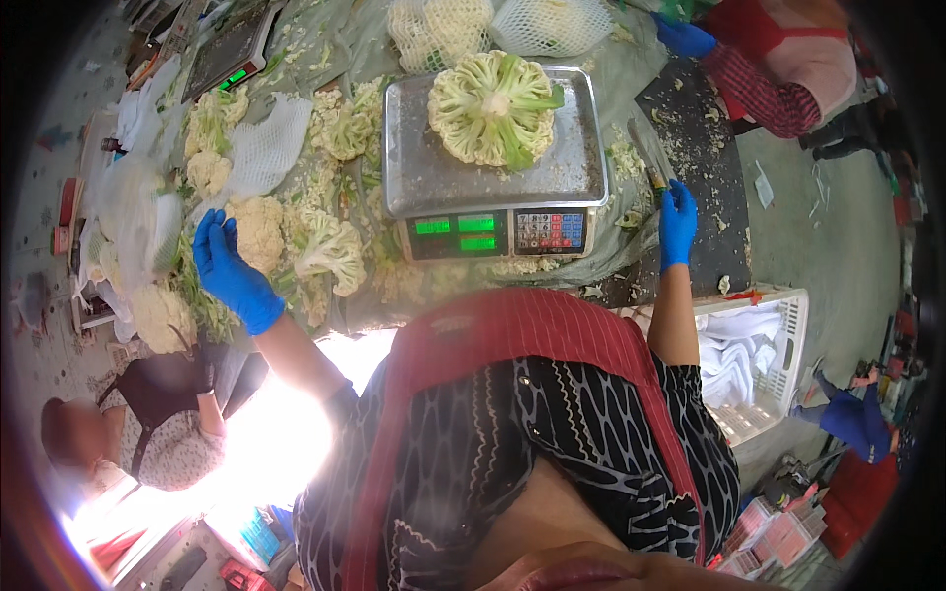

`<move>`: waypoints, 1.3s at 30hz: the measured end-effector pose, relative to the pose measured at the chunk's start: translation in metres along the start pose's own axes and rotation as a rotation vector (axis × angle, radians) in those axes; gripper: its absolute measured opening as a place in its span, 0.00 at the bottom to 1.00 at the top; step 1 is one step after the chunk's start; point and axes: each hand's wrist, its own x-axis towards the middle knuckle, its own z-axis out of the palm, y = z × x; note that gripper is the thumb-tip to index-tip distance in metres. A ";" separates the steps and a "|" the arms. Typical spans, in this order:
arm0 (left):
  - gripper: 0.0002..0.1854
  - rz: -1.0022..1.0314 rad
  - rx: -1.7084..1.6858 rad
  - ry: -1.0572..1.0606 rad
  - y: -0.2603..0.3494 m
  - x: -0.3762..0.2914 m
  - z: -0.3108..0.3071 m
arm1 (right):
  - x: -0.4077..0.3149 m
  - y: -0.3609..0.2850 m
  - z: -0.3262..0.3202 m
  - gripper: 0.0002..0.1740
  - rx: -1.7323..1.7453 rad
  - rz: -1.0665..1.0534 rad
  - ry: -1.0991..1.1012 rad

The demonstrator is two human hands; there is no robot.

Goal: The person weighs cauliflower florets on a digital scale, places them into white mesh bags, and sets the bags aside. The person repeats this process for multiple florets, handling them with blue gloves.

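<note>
My left hand [235,275], in a blue glove, hovers with loosely bent fingers and nothing visible in it. A cauliflower [260,235] lies right beside its fingers, partly hidden by them, and a cut cauliflower [329,250] is a little to the right. At the right, my right hand [678,227], also blue-gloved, has its fingertips on the handle of a knife [646,148], whose blade points away from me. Between the hands, a digital scale [495,190] with lit green displays carries a large trimmed cauliflower [494,109], stem side up, on its metal pan.
Foam-net-wrapped cauliflowers [441,33] stand behind the scale. An empty foam net [270,140] lies to the left, near a second scale [233,50]. A white crate [791,354] holds white nets at the right. One co-worker's gloved hand [684,35] is at upper right; another person [174,436] is lower left.
</note>
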 end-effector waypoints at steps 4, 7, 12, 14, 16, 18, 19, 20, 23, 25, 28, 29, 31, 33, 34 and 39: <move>0.10 -0.039 0.098 -0.064 0.000 -0.012 0.016 | 0.009 -0.013 0.008 0.17 0.116 -0.047 0.039; 0.11 -0.073 0.119 -0.114 0.000 -0.021 0.033 | 0.006 -0.005 0.013 0.16 0.146 -0.036 -0.011; 0.13 -0.192 0.172 -0.383 -0.014 -0.045 0.079 | -0.004 0.001 0.011 0.16 0.201 0.053 -0.045; 0.12 -0.186 0.215 -0.573 -0.024 -0.058 0.105 | -0.006 -0.011 0.009 0.14 0.275 0.101 -0.071; 0.13 -0.103 0.270 -0.750 -0.033 -0.066 0.134 | -0.007 -0.031 0.011 0.14 0.397 0.083 -0.150; 0.15 0.109 0.357 -0.867 -0.041 -0.070 0.165 | -0.010 -0.055 0.018 0.12 0.493 0.025 -0.230; 0.16 0.254 0.400 -0.893 -0.043 -0.072 0.181 | -0.012 -0.066 0.022 0.12 0.484 0.021 -0.270; 0.17 0.401 0.445 -0.914 -0.044 -0.075 0.195 | -0.014 -0.075 0.029 0.12 0.492 0.046 -0.284; 0.20 0.378 0.581 -1.104 -0.047 -0.079 0.217 | -0.016 -0.090 0.040 0.12 0.528 -0.016 -0.301; 0.15 0.369 0.460 -1.006 -0.058 -0.068 0.213 | -0.015 -0.086 0.038 0.12 0.526 0.003 -0.301; 0.11 -0.018 0.040 -0.763 -0.098 -0.031 0.188 | -0.011 -0.067 0.022 0.13 0.405 0.014 -0.281; 0.11 -0.011 0.184 -0.670 -0.116 -0.008 0.173 | -0.011 -0.059 0.016 0.13 0.377 0.087 -0.256; 0.16 0.209 0.414 -0.518 -0.154 0.041 0.140 | -0.011 -0.045 0.006 0.12 0.396 0.110 -0.246; 0.29 0.167 1.130 -0.462 -0.185 0.073 0.103 | -0.013 -0.036 0.003 0.12 0.391 0.147 -0.240; 0.36 -0.012 1.452 -0.473 -0.198 0.082 0.089 | -0.014 -0.034 0.005 0.12 0.385 0.147 -0.242; 0.24 -0.217 1.667 -0.458 -0.246 0.098 0.052 | -0.015 -0.042 0.024 0.12 0.431 0.126 -0.298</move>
